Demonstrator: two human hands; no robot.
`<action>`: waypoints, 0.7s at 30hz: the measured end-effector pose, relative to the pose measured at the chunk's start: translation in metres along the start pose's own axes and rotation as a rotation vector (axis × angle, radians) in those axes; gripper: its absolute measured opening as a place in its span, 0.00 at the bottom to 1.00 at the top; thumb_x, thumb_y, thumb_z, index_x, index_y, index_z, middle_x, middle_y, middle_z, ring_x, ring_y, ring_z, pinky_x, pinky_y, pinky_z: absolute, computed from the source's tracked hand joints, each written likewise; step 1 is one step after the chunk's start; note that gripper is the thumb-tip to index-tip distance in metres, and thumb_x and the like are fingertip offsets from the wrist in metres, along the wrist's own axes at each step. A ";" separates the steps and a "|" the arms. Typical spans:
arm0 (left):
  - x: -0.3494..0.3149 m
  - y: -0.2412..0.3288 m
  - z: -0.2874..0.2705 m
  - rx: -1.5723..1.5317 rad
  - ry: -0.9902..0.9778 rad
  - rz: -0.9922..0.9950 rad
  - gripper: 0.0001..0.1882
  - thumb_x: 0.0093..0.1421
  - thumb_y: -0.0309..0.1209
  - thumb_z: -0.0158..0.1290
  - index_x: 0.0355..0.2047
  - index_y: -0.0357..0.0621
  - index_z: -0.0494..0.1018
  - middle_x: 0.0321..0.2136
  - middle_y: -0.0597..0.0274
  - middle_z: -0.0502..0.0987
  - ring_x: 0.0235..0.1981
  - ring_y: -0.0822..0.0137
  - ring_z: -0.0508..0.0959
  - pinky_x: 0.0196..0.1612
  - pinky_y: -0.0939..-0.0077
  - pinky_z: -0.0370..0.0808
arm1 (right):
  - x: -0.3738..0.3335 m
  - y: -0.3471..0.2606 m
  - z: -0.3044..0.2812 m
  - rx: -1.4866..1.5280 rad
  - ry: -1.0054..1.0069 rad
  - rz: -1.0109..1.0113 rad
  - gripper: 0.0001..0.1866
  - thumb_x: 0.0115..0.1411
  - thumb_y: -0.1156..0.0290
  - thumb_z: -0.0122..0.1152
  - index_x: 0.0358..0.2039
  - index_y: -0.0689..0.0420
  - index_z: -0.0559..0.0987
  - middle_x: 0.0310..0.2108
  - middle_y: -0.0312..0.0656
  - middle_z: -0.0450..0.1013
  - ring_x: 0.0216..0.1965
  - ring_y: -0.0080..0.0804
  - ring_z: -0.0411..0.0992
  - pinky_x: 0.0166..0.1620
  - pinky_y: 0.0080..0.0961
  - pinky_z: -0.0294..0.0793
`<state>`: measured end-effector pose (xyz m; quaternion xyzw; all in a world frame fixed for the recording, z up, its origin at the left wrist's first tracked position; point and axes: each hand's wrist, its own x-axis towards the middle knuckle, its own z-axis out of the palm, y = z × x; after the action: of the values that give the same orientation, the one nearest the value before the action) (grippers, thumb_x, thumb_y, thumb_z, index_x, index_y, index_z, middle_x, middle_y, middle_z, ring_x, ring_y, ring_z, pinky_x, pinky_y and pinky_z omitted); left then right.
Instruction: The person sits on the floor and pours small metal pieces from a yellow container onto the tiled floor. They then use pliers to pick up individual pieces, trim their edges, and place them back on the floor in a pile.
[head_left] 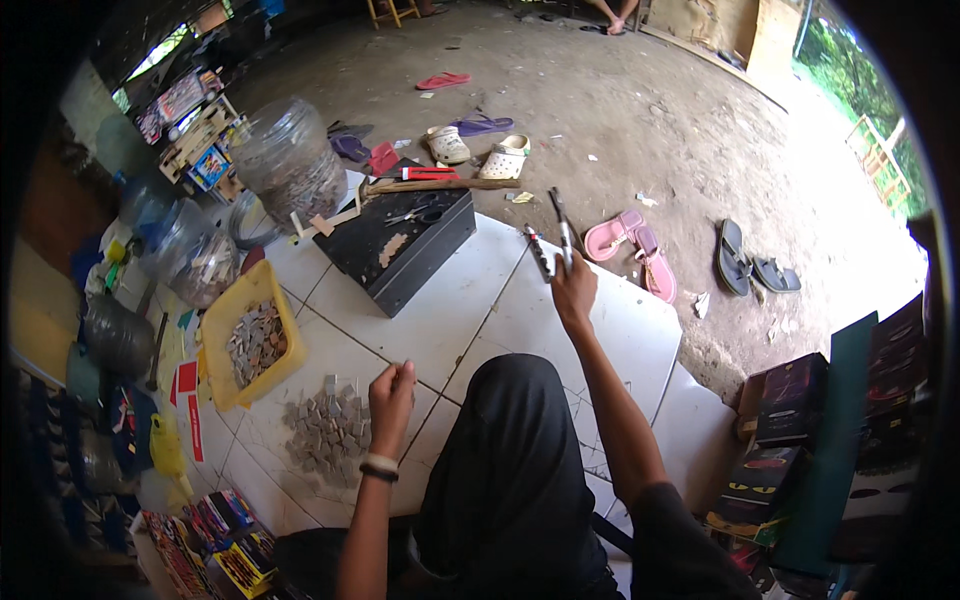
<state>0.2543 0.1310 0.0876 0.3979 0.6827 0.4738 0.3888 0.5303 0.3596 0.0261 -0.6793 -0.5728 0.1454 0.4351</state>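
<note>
At the far edge of the white tiled surface (pixel 432 338), my right hand (pixel 574 290) is closed round a slim tool with a pale handle and dark end (pixel 563 228). A thin dark-and-light pen-like stick (pixel 538 252) lies just left of it. My left hand (pixel 391 405) is closed, thumb uppermost, above the tiles; whatever its fingers may hold is hidden. Close by on its left is a pile of small flat grey pieces (pixel 328 430). A yellow tub (pixel 290 372) farther left holds many similar small pieces.
Beyond my left hand stands a black box (pixel 425 262) bearing scissors (pixel 418 212), a wooden stick (pixel 450 185) and a red-handled cutter (pixel 428 173). Large clear plastic jars (pixel 290 150) stand at the left. Pink sandals (pixel 650 262) and white clogs (pixel 503 158) lie on the floor. Boxes (pixel 793 400) are stacked right.
</note>
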 end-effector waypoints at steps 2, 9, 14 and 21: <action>-0.025 0.003 -0.011 -0.080 -0.045 -0.088 0.18 0.72 0.40 0.53 0.28 0.43 0.72 0.18 0.77 0.64 0.18 0.83 0.61 0.21 0.84 0.56 | 0.011 0.015 0.025 -0.144 -0.088 0.065 0.16 0.63 0.56 0.64 0.42 0.56 0.81 0.34 0.55 0.80 0.37 0.59 0.79 0.39 0.53 0.77; -0.109 -0.001 -0.098 -0.208 0.145 -0.252 0.17 0.73 0.42 0.51 0.32 0.43 0.73 0.19 0.75 0.62 0.20 0.81 0.62 0.25 0.83 0.59 | 0.021 0.023 0.036 -0.195 -0.107 0.158 0.14 0.59 0.61 0.66 0.39 0.57 0.84 0.33 0.57 0.80 0.36 0.56 0.80 0.39 0.49 0.79; -0.149 0.021 -0.109 -0.183 0.141 -0.298 0.11 0.71 0.37 0.55 0.38 0.42 0.75 0.21 0.75 0.66 0.21 0.82 0.63 0.25 0.84 0.59 | -0.006 -0.043 -0.056 0.157 -0.312 -0.120 0.11 0.57 0.67 0.70 0.38 0.59 0.87 0.19 0.52 0.77 0.19 0.44 0.76 0.28 0.39 0.73; -0.129 0.078 -0.033 -0.266 -0.062 0.062 0.16 0.69 0.39 0.58 0.45 0.37 0.76 0.20 0.76 0.65 0.20 0.83 0.59 0.24 0.83 0.56 | -0.097 -0.191 -0.170 0.242 -0.787 -0.572 0.09 0.55 0.71 0.72 0.32 0.62 0.82 0.20 0.56 0.74 0.23 0.57 0.75 0.29 0.41 0.75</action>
<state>0.2873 0.0208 0.1899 0.3781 0.5889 0.5596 0.4440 0.4950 0.1929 0.2399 -0.3333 -0.8358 0.3310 0.2842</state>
